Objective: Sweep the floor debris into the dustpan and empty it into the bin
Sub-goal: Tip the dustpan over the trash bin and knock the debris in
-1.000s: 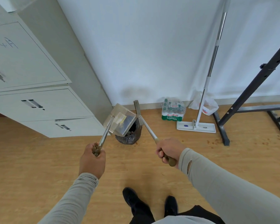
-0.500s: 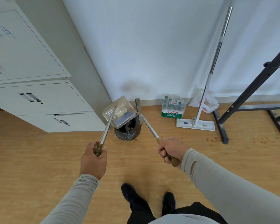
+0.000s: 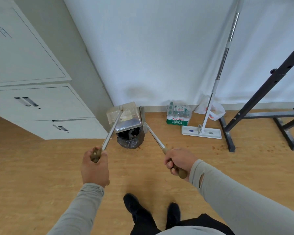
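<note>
My left hand [image 3: 94, 167] grips the brown handle of a long-handled dustpan [image 3: 126, 118]. Its clear and metal pan hangs tilted above the bin [image 3: 130, 138], a small bin lined with a black bag by the wall. My right hand [image 3: 177, 161] grips the brown handle of a broom [image 3: 143, 119], whose narrow head hangs just right of the pan over the bin's edge. Brown debris specks [image 3: 216, 147] lie on the wooden floor at the right, near the black frame.
A grey filing cabinet [image 3: 41, 106] stands at the left, close beside the bin. Against the wall sit a pack of water bottles [image 3: 177, 115], a plastic bag [image 3: 212, 111] and a flat mop [image 3: 201, 131]. A black metal frame [image 3: 255, 106] stands at the right. My shoes [image 3: 139, 209] are below.
The dustpan has lifted and turned over the bin, its mouth tipping further down. The broom head has stayed beside it. The view has shifted slightly.
</note>
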